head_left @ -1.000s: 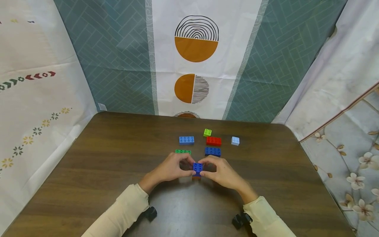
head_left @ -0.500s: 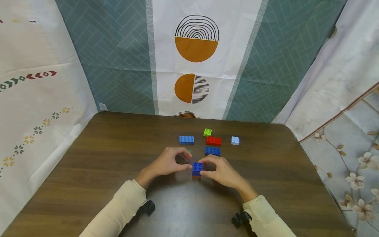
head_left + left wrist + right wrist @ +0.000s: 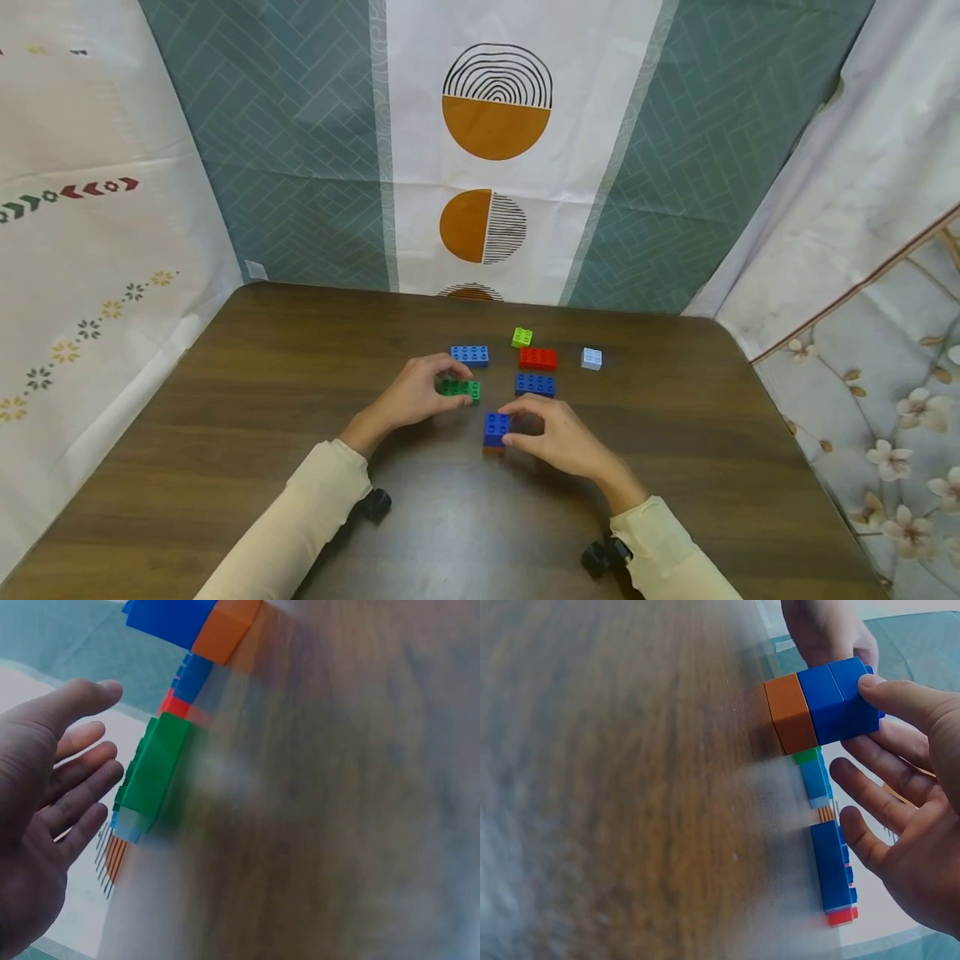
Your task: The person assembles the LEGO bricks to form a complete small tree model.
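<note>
Fingers spread, your left hand [image 3: 414, 392] flanks green brick [image 3: 467, 389]. Your right hand [image 3: 561, 432] pinches blue-orange stack [image 3: 495, 428], inside tabletop [image 3: 225, 433] edges.

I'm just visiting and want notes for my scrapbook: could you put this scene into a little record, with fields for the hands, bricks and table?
Left hand: around the green brick; contact unclear
Right hand: pinches the brick stack
Layers: orange brick at the bottom, two blue bricks above
Other bricks: lime brick, red brick, dark blue brick, medium blue brick, pale blue brick
Table: brown, wood-grained
</note>
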Tool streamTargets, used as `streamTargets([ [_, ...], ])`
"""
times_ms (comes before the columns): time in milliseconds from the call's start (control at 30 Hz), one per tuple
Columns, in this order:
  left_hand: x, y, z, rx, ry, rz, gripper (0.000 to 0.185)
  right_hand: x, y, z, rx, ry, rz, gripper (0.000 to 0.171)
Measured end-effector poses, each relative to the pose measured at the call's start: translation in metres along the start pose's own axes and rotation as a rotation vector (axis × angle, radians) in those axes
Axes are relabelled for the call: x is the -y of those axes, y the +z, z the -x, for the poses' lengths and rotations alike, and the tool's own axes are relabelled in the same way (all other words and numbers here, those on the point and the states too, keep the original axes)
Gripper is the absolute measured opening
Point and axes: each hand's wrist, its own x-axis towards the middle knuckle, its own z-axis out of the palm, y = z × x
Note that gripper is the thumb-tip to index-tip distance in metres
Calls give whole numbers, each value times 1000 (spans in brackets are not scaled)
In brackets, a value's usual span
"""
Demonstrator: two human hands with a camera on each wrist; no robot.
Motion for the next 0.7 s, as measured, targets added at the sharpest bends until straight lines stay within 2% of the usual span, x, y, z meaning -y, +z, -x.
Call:
streamTargets([
  [367, 16, 2, -8, 60, -73, -83, 36, 1, 1, 1, -2, 16, -24, 34],
  [700, 23, 6, -11, 64, -93, -101, 34, 1, -1, -2, 10, 9, -29, 33],
])
